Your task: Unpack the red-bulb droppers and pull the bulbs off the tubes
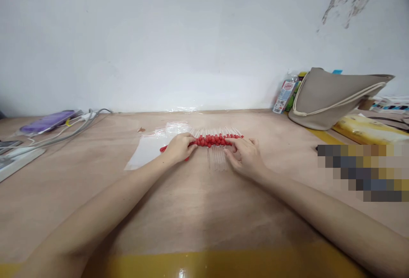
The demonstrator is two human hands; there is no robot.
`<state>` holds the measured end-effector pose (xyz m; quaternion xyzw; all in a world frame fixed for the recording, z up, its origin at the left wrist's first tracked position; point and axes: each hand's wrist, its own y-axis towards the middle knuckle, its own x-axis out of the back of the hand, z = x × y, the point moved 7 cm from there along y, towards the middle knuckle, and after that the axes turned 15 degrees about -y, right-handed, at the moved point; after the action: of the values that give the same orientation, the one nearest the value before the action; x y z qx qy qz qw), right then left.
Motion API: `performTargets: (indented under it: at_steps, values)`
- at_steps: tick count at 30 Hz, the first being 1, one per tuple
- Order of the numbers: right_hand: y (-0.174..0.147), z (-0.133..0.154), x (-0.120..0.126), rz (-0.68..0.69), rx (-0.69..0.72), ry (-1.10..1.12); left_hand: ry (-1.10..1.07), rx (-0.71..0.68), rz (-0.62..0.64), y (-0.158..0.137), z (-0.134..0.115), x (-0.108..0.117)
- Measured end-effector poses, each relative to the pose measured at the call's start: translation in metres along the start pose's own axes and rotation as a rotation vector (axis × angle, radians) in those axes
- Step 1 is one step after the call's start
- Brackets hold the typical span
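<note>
Your forearms (pixel 96 210) from btm corners, L hand (pixel 180 146) at left end of red-tipped clear sticks (pixel 211 140) mid-frame, can't tell if fingers pinch, R hand (pixel 247 154) at right end, thumb/index apart, packets (pixel 142 153) partly behind L hand, purple pack (pixel 49 121), cables (pixel 76 130) mid-left, bag (pixel 332 95) + bottle (pixel 284 95) upper right

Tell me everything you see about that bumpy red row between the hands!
The bumpy red row is many small, rounded ends packed together, perhaps rubber or plastic. Thin, see-through stems stick out on its far and near sides. It lies crosswise on the brown table. The left hand touches its left end and the right hand its right end, partly hiding both.
</note>
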<state>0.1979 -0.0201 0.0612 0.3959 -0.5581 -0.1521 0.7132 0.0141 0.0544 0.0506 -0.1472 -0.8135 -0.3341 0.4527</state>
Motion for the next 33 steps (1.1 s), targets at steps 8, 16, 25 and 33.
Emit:
performTargets:
  at_steps: [8,16,25,33]
  values:
    - [-0.010,-0.036,-0.015,-0.030,-0.207,0.104,-0.451,0.299,-0.606,-0.030,0.014,0.036]
    - [-0.017,0.000,0.003,-0.073,0.117,0.108,-0.647,0.044,-0.277,-0.079,-0.028,0.016]
    - [-0.023,0.041,0.007,-0.033,0.350,-0.019,-0.623,-0.027,-0.132,-0.078,-0.032,-0.003]
    - [-0.028,0.055,-0.002,0.058,0.360,0.058,-0.338,-0.207,-0.050,-0.078,-0.071,-0.002]
